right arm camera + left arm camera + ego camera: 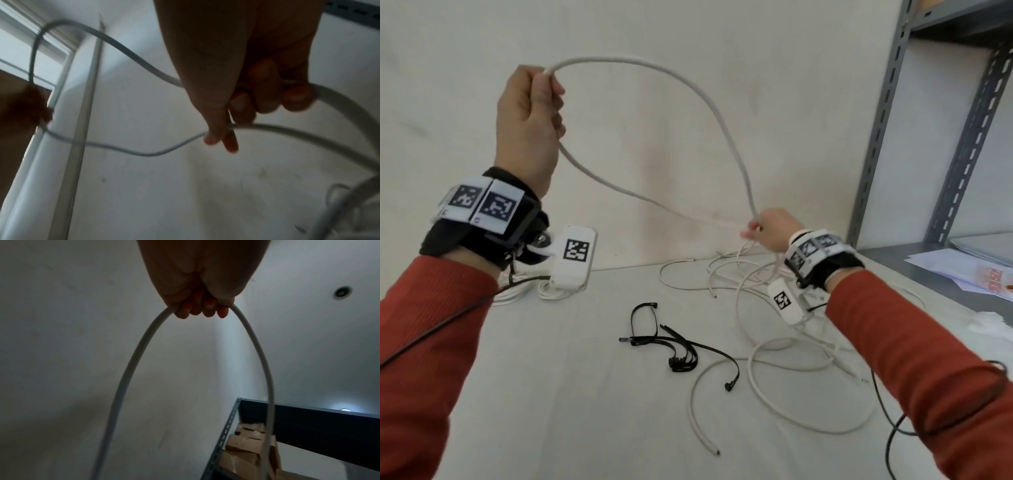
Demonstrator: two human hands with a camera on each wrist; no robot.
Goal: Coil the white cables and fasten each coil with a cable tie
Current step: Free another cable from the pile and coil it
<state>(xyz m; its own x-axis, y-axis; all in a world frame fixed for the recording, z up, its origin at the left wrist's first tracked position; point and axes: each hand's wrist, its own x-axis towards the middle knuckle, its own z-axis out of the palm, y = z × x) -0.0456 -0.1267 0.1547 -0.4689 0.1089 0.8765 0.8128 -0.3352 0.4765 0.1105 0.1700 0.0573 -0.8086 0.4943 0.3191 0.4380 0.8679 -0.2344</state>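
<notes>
Head view: left hand (527, 120), at ten o'clock, grips the white cable (702, 99); right hand (774, 229), at three o'clock, pinches it. Cable ties (674, 346) lie at six.

Left-wrist view: fingers (202, 307) curl round a springy loop.

Right-wrist view: cable looks light, semi-stiff; hold at crossings.

The right hand (770, 229) is motion-blurred, its hold on the white cable (722, 120) unclear.
</notes>
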